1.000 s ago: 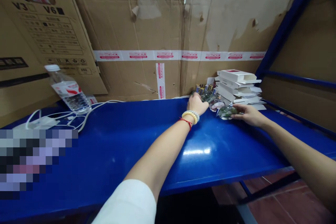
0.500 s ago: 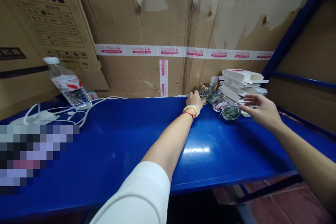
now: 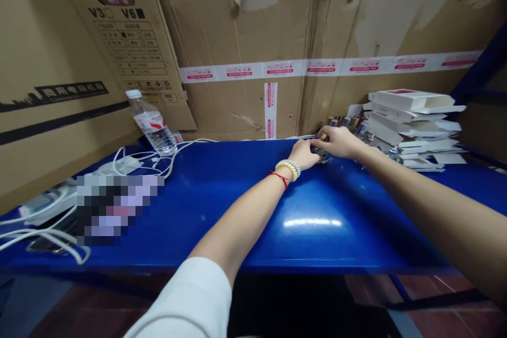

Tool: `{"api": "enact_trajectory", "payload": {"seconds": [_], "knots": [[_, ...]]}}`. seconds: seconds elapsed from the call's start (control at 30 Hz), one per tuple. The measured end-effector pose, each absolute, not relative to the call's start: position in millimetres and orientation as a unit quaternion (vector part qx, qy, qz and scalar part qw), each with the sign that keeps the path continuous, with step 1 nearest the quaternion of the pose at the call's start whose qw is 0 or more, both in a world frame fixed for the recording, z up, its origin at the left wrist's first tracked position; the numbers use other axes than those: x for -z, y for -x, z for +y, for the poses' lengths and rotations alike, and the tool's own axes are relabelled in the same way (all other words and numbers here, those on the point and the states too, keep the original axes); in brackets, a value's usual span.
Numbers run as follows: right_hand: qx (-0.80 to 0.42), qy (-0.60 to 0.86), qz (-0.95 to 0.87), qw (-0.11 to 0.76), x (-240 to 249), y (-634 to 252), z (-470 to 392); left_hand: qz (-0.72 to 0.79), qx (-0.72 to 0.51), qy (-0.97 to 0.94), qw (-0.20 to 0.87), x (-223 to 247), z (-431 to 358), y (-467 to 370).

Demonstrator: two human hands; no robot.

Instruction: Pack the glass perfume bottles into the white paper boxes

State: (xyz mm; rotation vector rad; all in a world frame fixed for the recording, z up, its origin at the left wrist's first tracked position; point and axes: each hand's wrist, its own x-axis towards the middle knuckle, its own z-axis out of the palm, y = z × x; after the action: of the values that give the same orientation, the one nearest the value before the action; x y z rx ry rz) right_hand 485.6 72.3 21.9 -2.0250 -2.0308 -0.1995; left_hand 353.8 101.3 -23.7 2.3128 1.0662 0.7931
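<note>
My left hand point(image 3: 304, 154), with coil bands and a red string on its wrist, is closed round the side of a small glass bottle point(image 3: 325, 157) near the back of the blue table. My right hand point(image 3: 341, 141) reaches over the same bottle, its fingers pinched at the gold top. Behind and to the right of my right hand stand several more glass bottles point(image 3: 362, 129) with metallic tops, partly hidden by that hand and forearm. Right of them rises a stack of flattened white boxes point(image 3: 412, 116).
A water bottle point(image 3: 152, 127) leans at the back left. White cables point(image 3: 186, 143), a power strip point(image 3: 122, 165) and a blurred-out item point(image 3: 119, 208) lie on the left of the blue table point(image 3: 222, 211). Cardboard point(image 3: 245, 26) walls the back.
The view has turned left. My right hand has left the bottle by the white boxes and moved left, beside my left hand, onto the bottle there.
</note>
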Motion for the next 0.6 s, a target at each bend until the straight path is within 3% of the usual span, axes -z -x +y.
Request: {"api": "enact_trajectory", "payload": {"seconds": [0.2, 0.4, 0.5, 0.6], "knots": [[0.113, 0.671, -0.721, 0.131, -26, -464, 68, 0.400, -0.289, -0.820, 0.291, 23, 95, -337], [0.170, 0.691, -0.604, 0.360, -91, -469, 44, 0.377, -0.287, -0.824, 0.311, 24, 96, -331], [0.145, 0.670, -0.648, 0.333, -90, -474, 21, 0.373, -0.283, -0.823, 0.321, 22, 92, -325], [0.089, 0.679, -0.681, 0.258, -53, -493, -11, 0.354, -0.261, -0.832, 0.340, 20, 89, -321]]}}
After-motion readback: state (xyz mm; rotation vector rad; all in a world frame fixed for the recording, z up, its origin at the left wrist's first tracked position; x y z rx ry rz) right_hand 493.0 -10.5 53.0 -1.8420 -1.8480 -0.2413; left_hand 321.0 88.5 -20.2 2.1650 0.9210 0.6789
